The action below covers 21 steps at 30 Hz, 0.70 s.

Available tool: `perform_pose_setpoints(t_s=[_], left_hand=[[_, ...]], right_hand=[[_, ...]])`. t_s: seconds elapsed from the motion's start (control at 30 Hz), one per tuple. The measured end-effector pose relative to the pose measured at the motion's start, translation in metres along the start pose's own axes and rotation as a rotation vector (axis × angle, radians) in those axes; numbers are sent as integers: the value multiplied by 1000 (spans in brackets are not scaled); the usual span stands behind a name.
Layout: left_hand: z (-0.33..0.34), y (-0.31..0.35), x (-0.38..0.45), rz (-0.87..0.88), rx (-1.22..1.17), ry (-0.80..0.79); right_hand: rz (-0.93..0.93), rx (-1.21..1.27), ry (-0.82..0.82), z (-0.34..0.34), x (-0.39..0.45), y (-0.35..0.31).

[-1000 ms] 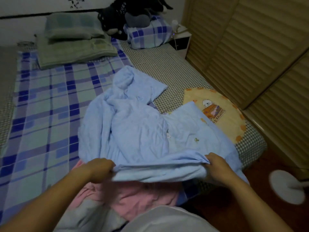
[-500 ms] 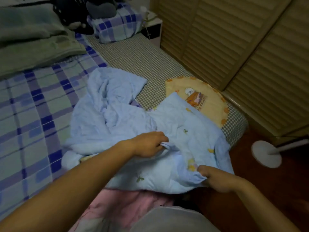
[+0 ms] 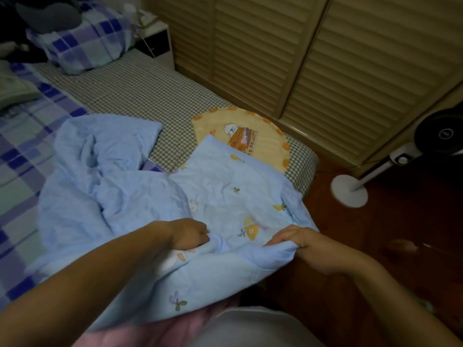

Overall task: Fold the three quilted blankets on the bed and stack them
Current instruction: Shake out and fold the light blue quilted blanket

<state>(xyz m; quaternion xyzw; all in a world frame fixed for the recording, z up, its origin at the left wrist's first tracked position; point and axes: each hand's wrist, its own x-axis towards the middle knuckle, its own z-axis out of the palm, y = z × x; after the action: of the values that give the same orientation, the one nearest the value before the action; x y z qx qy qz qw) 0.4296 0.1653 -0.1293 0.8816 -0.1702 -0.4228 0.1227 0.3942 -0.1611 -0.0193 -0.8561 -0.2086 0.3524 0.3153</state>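
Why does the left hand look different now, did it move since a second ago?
Yes. The left hand went rightward along the blue blanket, toward the right hand and the yellow blanket.

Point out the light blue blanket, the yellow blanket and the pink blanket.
light blue blanket [image 3: 220, 196]: head view, on its printed upper face.
yellow blanket [image 3: 265, 128]: head view, on its plain part beside the cartoon print.
pink blanket [image 3: 150, 331]: head view, on the strip below the blue one.
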Motion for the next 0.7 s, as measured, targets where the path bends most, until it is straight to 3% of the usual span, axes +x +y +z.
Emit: perform_pose_setpoints(t_s=[0.1,0.23,0.33,0.4,0.5,0.6,0.63,0.7], left_hand=[[-7,-13,-28,7,5,30],[-49,-58,-96,-90,-47,320],[-92,-85,-172,-136,-185,508],[-137,-96,-235,-208,-139,694],[-232,-85,-359,-311,2,1124],[-283,-35,-484,-190,3,1503],[-279,-15,-510,-92,-62,1524],[-248,26,-534,45,-117,1404]], right_hand=[[23,69,105,-8,7,5],[61,86,361,-22,31,8],[28,-80,507,-36,75,-30],[-30,-157,620,-65,116,-82],[-274,-328,848,-152,160,-207],[-576,-242,1119,-235,156,-334],[-627,-201,1200,-253,149,-360],[-623,-211,1308,-277,143,-387]])
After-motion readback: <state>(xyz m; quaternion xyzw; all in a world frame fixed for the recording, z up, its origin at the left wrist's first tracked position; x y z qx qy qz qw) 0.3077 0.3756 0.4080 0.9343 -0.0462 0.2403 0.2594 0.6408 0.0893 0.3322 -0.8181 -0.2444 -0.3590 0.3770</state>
